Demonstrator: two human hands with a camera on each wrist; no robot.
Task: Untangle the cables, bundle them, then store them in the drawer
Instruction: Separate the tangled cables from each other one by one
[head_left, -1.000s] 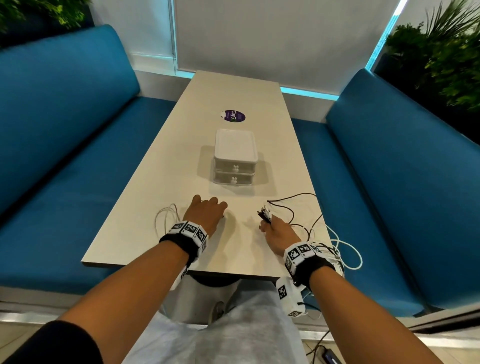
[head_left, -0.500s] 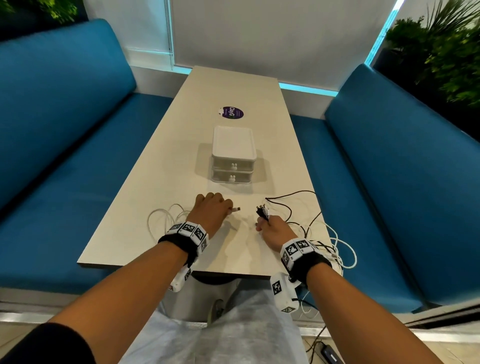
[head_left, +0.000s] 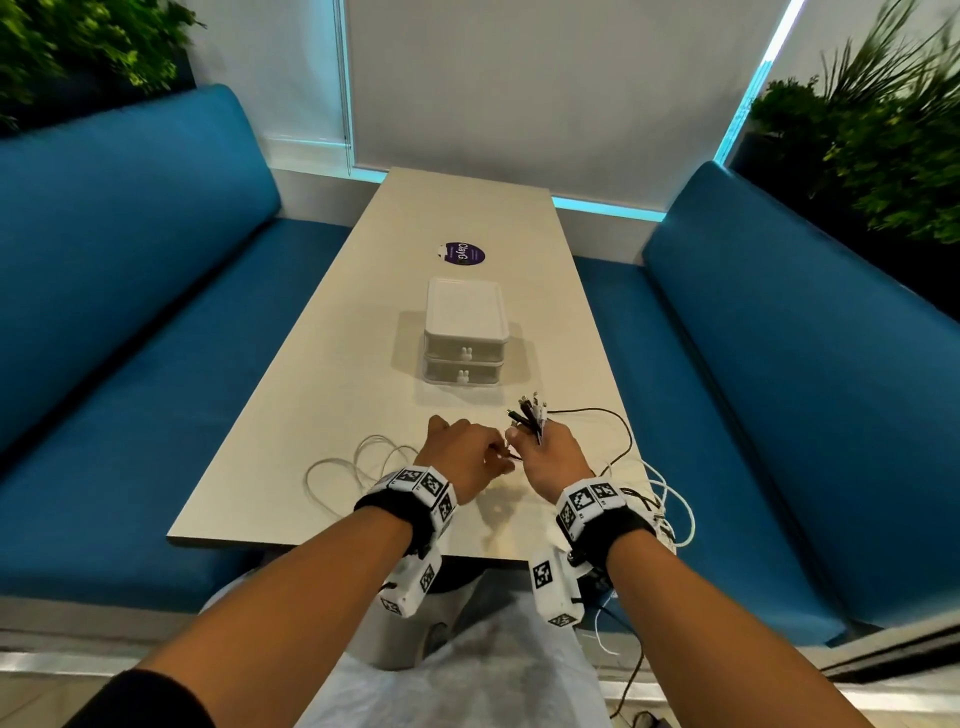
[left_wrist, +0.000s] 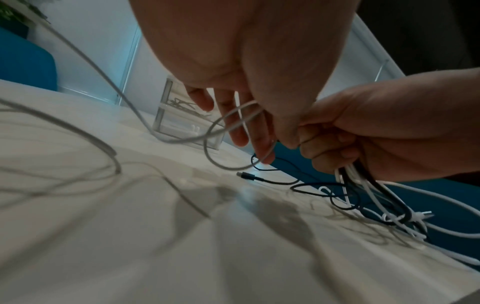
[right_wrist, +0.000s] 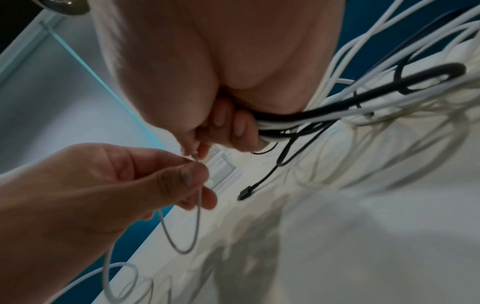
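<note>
My right hand (head_left: 527, 439) grips a bunch of black and white cables (right_wrist: 311, 117) just above the table, their connector ends (head_left: 530, 413) fanning upward. The loose lengths trail off the table's right edge (head_left: 670, 499). My left hand (head_left: 496, 457) pinches the end of a thin grey cable (right_wrist: 198, 205) between thumb and forefinger, right against the right hand's fingers. That cable's loops (head_left: 358, 465) lie on the table to the left. A black connector (left_wrist: 244, 174) rests on the table under the hands. The white two-drawer box (head_left: 465, 338) stands beyond, both drawers closed.
The long beige table (head_left: 291, 457) runs away from me between two blue benches (head_left: 130, 312). A purple round sticker (head_left: 460, 254) lies beyond the drawer box. Plants stand in both far corners. More cables hang down by my right knee (head_left: 628, 675).
My left hand has picked up the grey cable end and carried it right until it meets the right hand. The right hand has lifted its bunch of cables slightly.
</note>
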